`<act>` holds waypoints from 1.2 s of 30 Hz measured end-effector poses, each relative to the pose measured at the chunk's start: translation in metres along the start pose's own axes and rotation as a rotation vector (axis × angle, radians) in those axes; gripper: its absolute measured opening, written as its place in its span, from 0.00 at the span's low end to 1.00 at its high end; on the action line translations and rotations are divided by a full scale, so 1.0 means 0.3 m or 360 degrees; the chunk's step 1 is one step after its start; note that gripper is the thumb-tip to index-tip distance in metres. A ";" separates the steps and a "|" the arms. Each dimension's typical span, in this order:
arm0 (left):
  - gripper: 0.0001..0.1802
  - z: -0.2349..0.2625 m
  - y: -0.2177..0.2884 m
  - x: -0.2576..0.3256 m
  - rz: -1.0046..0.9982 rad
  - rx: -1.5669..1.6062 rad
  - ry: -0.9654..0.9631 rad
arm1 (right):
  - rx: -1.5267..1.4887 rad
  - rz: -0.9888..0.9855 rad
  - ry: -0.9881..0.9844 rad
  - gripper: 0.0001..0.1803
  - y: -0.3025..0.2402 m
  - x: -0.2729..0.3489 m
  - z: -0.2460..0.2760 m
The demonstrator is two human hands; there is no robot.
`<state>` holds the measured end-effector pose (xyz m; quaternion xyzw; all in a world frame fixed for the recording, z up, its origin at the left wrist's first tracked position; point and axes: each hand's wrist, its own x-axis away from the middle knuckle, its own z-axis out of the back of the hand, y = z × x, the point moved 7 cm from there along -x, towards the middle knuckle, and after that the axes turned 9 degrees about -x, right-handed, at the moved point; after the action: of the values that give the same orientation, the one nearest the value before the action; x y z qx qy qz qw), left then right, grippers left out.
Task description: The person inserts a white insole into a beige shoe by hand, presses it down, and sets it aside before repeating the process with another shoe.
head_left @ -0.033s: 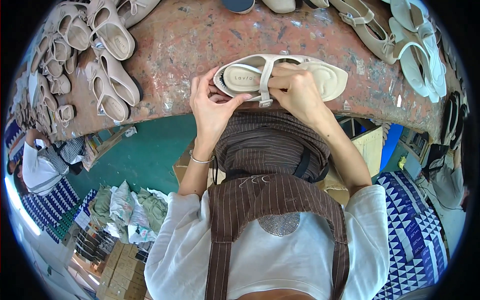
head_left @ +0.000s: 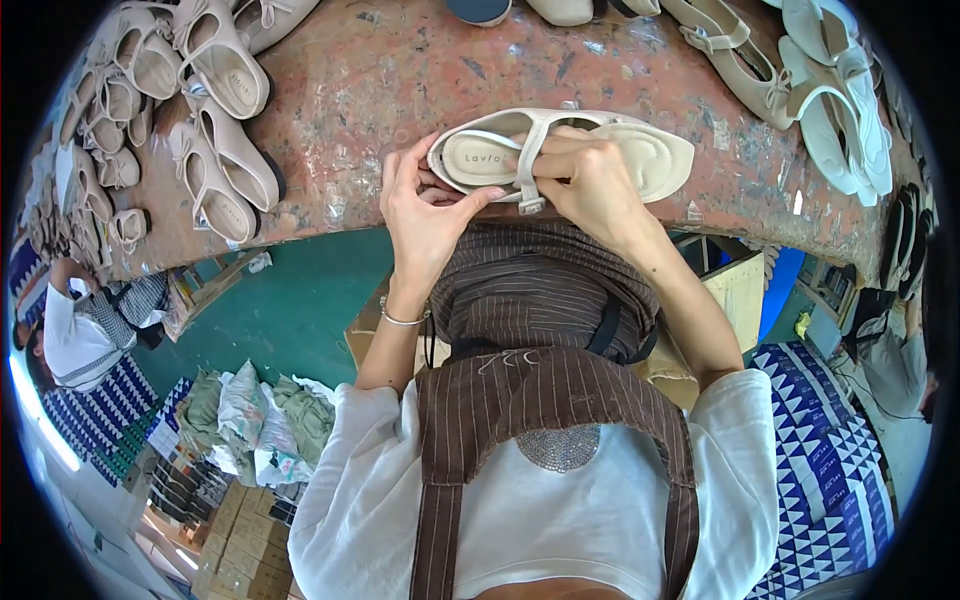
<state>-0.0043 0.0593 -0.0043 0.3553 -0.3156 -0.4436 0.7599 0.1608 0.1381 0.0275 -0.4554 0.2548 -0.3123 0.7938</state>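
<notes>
In the head view, a beige strapped shoe [head_left: 532,150] is at the middle of the surface's [head_left: 380,90] near edge. The left hand [head_left: 425,205] pinches its heel rim between thumb and fingers. The right hand [head_left: 597,185] has bent fingers beside the strap; their tips are hidden, so I cannot tell whether they pinch. The insole [head_left: 480,158] could perhaps crease from uneven pressing, or the shoe slip off this edge if the left grip loosens.
</notes>
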 end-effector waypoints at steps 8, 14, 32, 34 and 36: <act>0.19 0.008 -0.050 -0.042 -0.0014 0.0025 0.0256 | 0.0082 -0.0049 -0.0026 0.11 0.005 -0.009 -0.064; 0.06 -0.008 -0.079 -0.078 0.0292 0.0272 0.0163 | 0.0557 0.0326 -0.0261 0.20 -0.045 0.026 -0.115; 0.09 -0.072 0.008 0.037 0.0083 -0.0113 -0.0194 | 0.1113 -0.0042 0.0783 0.16 -0.052 0.080 0.212; 0.09 -0.135 0.110 0.115 -0.0267 -0.0436 -0.0291 | 0.0956 -0.0260 0.0974 0.29 0.002 0.038 0.317; 0.15 -0.182 0.173 0.186 -0.0399 -0.0834 -0.0276 | -0.0125 -0.0622 0.0829 0.46 0.000 -0.016 0.364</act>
<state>0.0852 0.0416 0.0177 0.1442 -0.2077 -0.6290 0.7351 0.2328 0.2031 0.0778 -0.4308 0.3689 -0.5546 0.6090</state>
